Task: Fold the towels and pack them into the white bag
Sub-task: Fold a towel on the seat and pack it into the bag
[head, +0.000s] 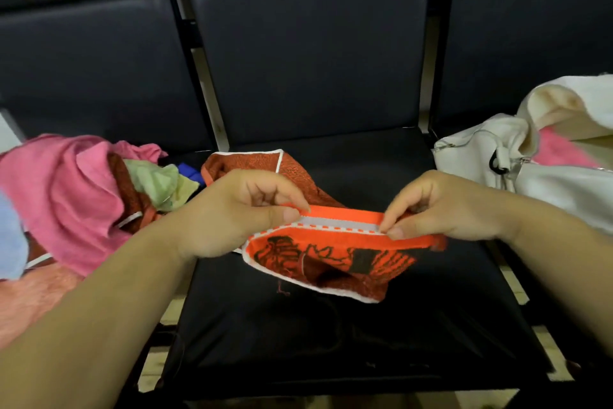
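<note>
An orange towel with a dark pattern and white edging hangs over the middle black seat. My left hand pinches its upper edge on the left, and my right hand pinches the same edge on the right. The towel's far part trails back toward the seat's rear left. The white bag lies open on the right seat, with something pink showing inside. A heap of loose towels, pink on top with pale green and dark red beneath, fills the left seat.
Dark padded chair backs rise behind the seats. A pale blue cloth and a salmon cloth sit at the far left. Gaps between seats show a light floor.
</note>
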{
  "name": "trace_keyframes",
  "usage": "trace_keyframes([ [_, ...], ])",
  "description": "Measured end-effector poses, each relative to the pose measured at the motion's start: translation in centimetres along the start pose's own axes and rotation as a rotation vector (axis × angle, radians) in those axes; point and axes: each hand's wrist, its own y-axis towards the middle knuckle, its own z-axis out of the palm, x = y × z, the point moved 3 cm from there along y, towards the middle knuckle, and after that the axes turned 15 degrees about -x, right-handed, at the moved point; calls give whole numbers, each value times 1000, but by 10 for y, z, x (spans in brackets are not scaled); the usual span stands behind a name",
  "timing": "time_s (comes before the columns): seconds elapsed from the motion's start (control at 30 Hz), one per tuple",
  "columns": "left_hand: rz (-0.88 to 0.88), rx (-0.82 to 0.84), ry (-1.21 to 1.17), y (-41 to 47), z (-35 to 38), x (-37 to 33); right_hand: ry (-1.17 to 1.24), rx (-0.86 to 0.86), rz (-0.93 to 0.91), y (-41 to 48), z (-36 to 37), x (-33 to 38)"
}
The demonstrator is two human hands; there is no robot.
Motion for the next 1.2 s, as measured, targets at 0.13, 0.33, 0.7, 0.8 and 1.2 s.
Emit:
trace_keyframes([
  [0.13,-72,310,351,-10,8,-5,81,-111,-14,1,-3,3],
  [0.33,-44,153,663,-1,-2,-3,-47,70,-37,-11,0,29],
  [0.7,215,-321,811,6,-61,-134,-511,-170,-367,-19,-64,194],
  [0.8,203,-455,482,1,-70,-168,-203,-219,-380,-32,-71,228],
  [1.2,326,-93,289,-53,-73,-254,-448,-160,-389,-71,-80,279],
])
